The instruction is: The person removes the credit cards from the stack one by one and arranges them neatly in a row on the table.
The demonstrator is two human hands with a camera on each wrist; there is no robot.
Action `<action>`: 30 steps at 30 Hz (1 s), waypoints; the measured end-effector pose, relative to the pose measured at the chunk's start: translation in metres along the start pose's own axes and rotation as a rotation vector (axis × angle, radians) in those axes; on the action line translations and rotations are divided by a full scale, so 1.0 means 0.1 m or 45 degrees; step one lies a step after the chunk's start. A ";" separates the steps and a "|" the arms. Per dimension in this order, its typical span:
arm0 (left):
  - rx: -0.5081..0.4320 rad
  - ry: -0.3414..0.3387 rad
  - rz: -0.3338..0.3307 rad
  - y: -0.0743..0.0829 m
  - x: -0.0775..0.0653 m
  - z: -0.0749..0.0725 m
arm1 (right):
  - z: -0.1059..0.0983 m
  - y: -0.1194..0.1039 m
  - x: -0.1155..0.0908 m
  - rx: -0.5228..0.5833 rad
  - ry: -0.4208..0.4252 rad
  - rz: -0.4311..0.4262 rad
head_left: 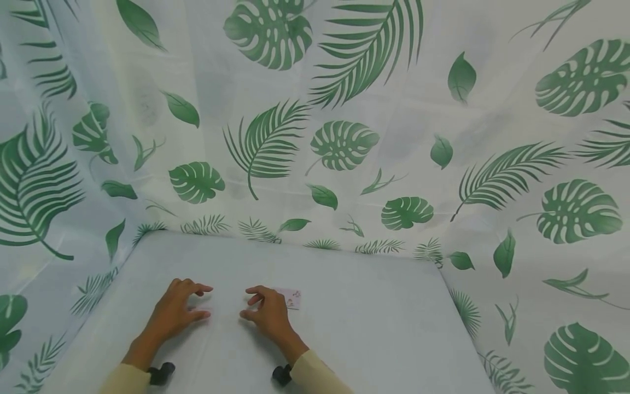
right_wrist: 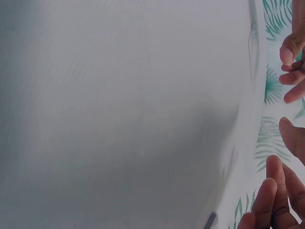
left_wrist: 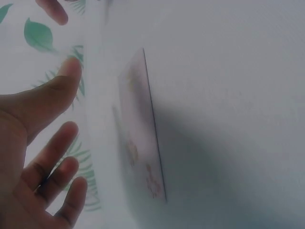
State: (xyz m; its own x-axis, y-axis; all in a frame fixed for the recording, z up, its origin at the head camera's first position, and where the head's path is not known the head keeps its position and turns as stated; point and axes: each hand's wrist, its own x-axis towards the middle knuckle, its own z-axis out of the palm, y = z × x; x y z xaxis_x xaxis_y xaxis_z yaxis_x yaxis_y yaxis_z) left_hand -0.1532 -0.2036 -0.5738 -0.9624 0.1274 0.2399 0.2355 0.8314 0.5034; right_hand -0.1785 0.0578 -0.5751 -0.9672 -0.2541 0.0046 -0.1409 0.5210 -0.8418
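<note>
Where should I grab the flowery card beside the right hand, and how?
I'd pinch the flowery card by its right end, coming from the right. In the head view that end sticks out, while the right hand partly hides the other. It looks thin and flat, so that edge may need lifting first.

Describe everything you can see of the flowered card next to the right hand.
The flowered card is pale pink with straight edges and looks like thin paper or cardstock. Small, darker pink-red flower motifs show on its visible end. It appears to lie flat on the white table, just beyond and to the right of the right hand, which hides its left part. Whether the hand touches it can't be told.
</note>
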 end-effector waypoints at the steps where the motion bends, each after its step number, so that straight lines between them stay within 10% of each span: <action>1: 0.000 -0.005 0.001 0.02 0.01 0.01 | -0.02 0.02 0.00 0.004 0.003 -0.002; 30: -0.085 -0.009 0.081 0.48 0.35 0.39 | -0.58 0.35 -0.01 -0.073 0.123 0.055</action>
State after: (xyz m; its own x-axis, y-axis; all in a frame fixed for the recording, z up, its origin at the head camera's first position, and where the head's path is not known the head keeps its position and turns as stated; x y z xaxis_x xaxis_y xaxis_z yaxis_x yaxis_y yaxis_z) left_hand -0.1810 -0.1381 -0.5736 -0.9462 0.1828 0.2670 0.3042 0.7837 0.5415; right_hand -0.1948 0.1230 -0.5733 -0.9880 -0.1524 0.0233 -0.1080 0.5763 -0.8101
